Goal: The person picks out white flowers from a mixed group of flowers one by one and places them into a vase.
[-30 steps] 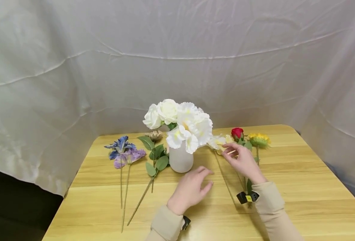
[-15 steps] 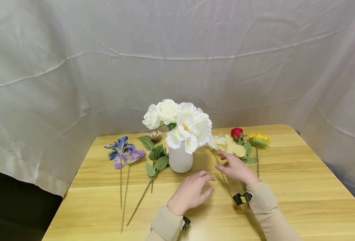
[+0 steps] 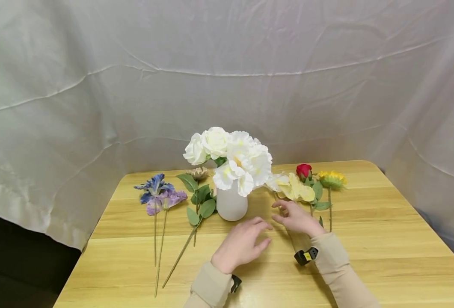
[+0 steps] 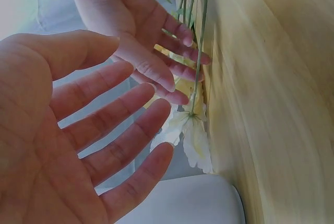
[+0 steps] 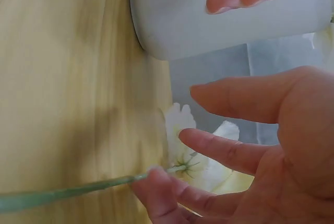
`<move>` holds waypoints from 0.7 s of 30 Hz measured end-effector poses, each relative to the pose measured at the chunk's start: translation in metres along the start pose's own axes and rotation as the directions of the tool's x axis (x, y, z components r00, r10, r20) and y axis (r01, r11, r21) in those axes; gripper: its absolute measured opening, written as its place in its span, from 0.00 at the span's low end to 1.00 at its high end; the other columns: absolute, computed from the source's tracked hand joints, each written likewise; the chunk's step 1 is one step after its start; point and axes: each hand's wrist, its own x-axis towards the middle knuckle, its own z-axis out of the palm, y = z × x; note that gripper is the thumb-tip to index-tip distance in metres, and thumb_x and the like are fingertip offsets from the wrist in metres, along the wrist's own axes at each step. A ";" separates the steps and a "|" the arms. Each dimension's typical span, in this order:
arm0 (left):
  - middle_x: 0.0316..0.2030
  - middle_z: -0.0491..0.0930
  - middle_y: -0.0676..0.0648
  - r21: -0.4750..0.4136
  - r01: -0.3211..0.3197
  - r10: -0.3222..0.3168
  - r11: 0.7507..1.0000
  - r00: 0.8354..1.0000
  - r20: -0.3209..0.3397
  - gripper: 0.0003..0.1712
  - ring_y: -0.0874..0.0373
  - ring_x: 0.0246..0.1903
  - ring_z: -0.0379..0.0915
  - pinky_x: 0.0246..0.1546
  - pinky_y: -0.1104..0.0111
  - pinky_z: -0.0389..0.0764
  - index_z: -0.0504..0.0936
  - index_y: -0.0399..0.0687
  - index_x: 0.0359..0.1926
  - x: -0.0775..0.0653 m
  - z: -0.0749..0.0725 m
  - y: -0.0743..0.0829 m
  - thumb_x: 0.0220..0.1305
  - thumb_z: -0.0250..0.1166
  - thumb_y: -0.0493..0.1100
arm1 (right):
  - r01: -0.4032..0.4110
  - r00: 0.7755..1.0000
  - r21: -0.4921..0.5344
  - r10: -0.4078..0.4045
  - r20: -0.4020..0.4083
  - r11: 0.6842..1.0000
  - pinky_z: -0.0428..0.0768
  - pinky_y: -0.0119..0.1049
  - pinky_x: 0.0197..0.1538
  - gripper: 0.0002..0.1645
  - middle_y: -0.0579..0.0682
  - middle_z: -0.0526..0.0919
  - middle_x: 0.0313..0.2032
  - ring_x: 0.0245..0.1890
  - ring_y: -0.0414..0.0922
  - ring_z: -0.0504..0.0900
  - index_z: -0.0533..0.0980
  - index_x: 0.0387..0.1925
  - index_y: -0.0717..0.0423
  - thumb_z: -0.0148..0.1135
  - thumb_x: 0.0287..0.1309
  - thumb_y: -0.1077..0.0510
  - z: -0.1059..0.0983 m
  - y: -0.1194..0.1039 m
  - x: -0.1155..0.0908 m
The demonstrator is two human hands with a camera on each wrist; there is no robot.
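1. the right hand is hanging low over the light wooden table, with its fingers spread and loose, not gripping anything.
2. in the right wrist view, one fingertip is touching the thin green stem of the pale yellow cloth flower, close under the bloom.
3. the pale yellow cloth flower is lying flat on the table, just to the right of the round white vase, with its stem pointing back toward the person.
4. the left hand is hovering in front of the vase, palm down, with its fingers straight and a little apart. it is holding nothing.
5. the two hands are sitting close together but are not touching.
6. the vase is standing upright and is holding a bunch of big white cloth flowers.
7. a small red rose and a yellow sunflower are lying just behind and beside the pale yellow flower.
8. a blue flower and a purple flower are lying side by side on the left part of the table, well apart from the hands.
9. a leafy green stem with a small beige bud is lying between those two and the vase.
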 end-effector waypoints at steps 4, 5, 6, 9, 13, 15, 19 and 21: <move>0.48 0.78 0.55 -0.008 -0.001 0.001 1.000 1.000 -0.004 0.18 0.62 0.45 0.75 0.51 0.69 0.76 0.77 0.51 0.54 -0.001 -0.001 -0.001 0.65 0.59 0.50 | 0.000 1.000 0.031 -0.001 0.014 1.000 0.79 0.56 0.44 0.23 0.70 0.73 0.52 0.47 0.63 0.76 0.71 0.55 0.61 0.58 0.62 0.54 0.003 0.004 0.002; 0.48 0.78 0.55 -0.008 0.001 -0.001 1.000 1.000 -0.004 0.18 0.62 0.45 0.75 0.51 0.69 0.76 0.77 0.51 0.54 -0.001 -0.002 -0.001 0.65 0.59 0.50 | 0.001 1.000 0.038 -0.002 0.015 0.999 0.79 0.56 0.44 0.23 0.70 0.74 0.52 0.47 0.63 0.76 0.71 0.54 0.61 0.58 0.62 0.54 0.004 0.004 0.002; 0.48 0.78 0.54 -0.010 0.000 0.000 1.000 1.000 -0.004 0.18 0.62 0.45 0.75 0.51 0.69 0.76 0.77 0.51 0.54 -0.001 -0.002 -0.001 0.65 0.59 0.50 | 0.004 1.000 0.043 -0.005 0.014 0.999 0.79 0.57 0.44 0.23 0.69 0.74 0.52 0.47 0.64 0.75 0.71 0.54 0.61 0.58 0.62 0.54 0.004 0.005 0.003; 0.48 0.78 0.54 -0.014 -0.001 0.001 1.000 1.000 -0.004 0.18 0.62 0.46 0.75 0.52 0.69 0.75 0.77 0.50 0.54 -0.001 -0.002 -0.001 0.65 0.59 0.50 | -0.005 1.000 0.072 0.005 0.012 0.997 0.77 0.59 0.48 0.23 0.67 0.74 0.53 0.49 0.65 0.74 0.70 0.54 0.63 0.57 0.62 0.53 0.007 0.006 0.005; 0.48 0.78 0.55 -0.014 -0.001 0.001 1.000 1.000 -0.010 0.18 0.63 0.46 0.75 0.52 0.70 0.75 0.78 0.50 0.54 -0.001 -0.002 -0.003 0.65 0.59 0.49 | -0.029 1.000 0.120 0.028 0.012 0.992 0.77 0.56 0.49 0.25 0.65 0.74 0.53 0.51 0.63 0.74 0.70 0.56 0.64 0.57 0.63 0.53 0.010 0.007 0.007; 0.47 0.78 0.55 -0.012 -0.002 0.002 1.000 1.000 -0.015 0.18 0.63 0.45 0.75 0.50 0.71 0.76 0.78 0.50 0.54 -0.001 -0.002 -0.004 0.65 0.59 0.49 | -0.053 0.999 0.176 0.051 0.015 0.983 0.79 0.51 0.46 0.26 0.63 0.75 0.51 0.48 0.60 0.75 0.69 0.56 0.64 0.57 0.63 0.52 0.011 0.007 0.008; 0.47 0.79 0.53 -0.023 -0.005 0.004 1.000 1.000 -0.027 0.18 0.62 0.43 0.77 0.48 0.72 0.77 0.78 0.49 0.53 -0.001 -0.003 -0.007 0.65 0.59 0.49 | -0.100 0.995 0.339 0.099 0.020 0.935 0.80 0.44 0.38 0.30 0.63 0.75 0.47 0.41 0.55 0.78 0.63 0.59 0.66 0.58 0.62 0.53 0.012 0.005 0.009; 0.47 0.79 0.52 -0.032 -0.006 0.005 0.999 1.000 -0.031 0.18 0.60 0.42 0.77 0.47 0.72 0.78 0.78 0.47 0.53 -0.001 -0.004 -0.008 0.65 0.59 0.48 | -0.122 0.992 0.413 0.122 0.027 0.902 0.81 0.44 0.37 0.33 0.64 0.75 0.47 0.38 0.55 0.79 0.59 0.62 0.67 0.58 0.62 0.54 0.011 0.004 0.009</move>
